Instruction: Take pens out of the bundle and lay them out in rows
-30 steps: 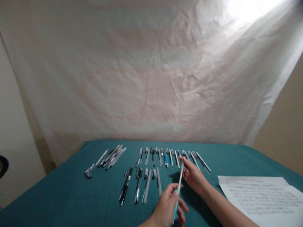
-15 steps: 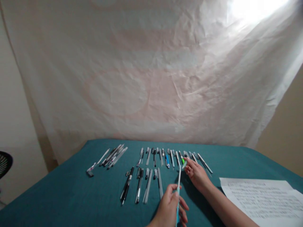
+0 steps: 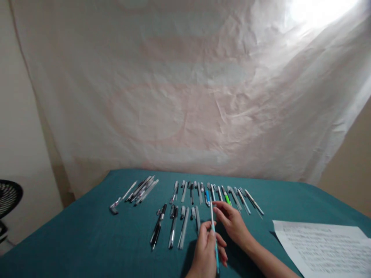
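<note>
My left hand point(image 3: 206, 249) is closed around a slim pen with a light-blue grip point(image 3: 215, 239), holding it nearly upright over the teal tablecloth point(image 3: 87, 239). My right hand point(image 3: 232, 224) sits just right of it, fingers curled near the pen's upper end; whether it pinches a cap I cannot tell. Behind the hands runs a far row of pens point(image 3: 217, 193), including a blue one point(image 3: 207, 197) and a green one point(image 3: 227, 199). A near row of pens point(image 3: 174, 226) lies left of my left hand.
A bundle of pens point(image 3: 139, 191) lies at the far left of the table. A printed sheet of paper point(image 3: 324, 243) lies at the right. A crumpled white backdrop point(image 3: 185, 88) hangs behind the table. A dark fan point(image 3: 7, 199) stands at the left edge.
My right hand pulled back from the far row toward the pen's tip. My left hand shifted the pen slightly left and more upright. The green pen in the far row is now uncovered.
</note>
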`<state>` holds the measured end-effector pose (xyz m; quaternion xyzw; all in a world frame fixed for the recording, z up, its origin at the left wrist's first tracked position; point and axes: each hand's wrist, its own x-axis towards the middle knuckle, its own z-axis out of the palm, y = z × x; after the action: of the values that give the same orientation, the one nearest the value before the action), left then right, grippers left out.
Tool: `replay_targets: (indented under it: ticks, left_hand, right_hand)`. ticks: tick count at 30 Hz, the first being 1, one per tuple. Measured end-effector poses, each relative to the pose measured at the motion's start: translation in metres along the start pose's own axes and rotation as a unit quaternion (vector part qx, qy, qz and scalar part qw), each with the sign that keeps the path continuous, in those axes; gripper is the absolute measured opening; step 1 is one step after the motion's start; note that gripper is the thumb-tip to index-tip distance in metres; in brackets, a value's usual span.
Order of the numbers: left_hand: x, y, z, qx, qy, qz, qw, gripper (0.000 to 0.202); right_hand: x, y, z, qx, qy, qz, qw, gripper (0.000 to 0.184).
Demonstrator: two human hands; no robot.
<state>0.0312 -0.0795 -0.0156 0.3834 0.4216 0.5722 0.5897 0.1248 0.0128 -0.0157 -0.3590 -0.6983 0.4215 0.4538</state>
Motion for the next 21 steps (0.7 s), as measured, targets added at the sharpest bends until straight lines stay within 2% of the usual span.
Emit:
replay_targets:
  ticks: [4,10,14,18,21]
  left_hand:
    - [0.001,-0.005,-0.002,-0.012,0.008,0.007,1.000,0.042]
    - [0.000,-0.006,-0.004,0.000,0.001,0.019,1.000,0.044]
    - [0.001,-0.006,-0.004,-0.012,-0.003,0.022,1.000,0.044]
    - [0.003,-0.008,-0.005,-0.028,0.017,0.022,0.999,0.044]
    - [0.005,-0.010,-0.005,-0.032,0.027,0.017,0.999,0.043]
  right_hand:
    - [0.012,0.010,0.013,-0.018,-0.036,0.029,0.999,0.030]
    - [0.037,0.029,0.032,-0.178,-0.046,0.026,0.983,0.029]
    - [0.038,0.030,0.039,-0.220,-0.047,0.023,0.974,0.028]
    - [0.033,0.019,0.037,-0.186,-0.023,0.012,0.982,0.028]
    - [0.028,0.008,0.031,-0.071,-0.015,0.068,0.995,0.031]
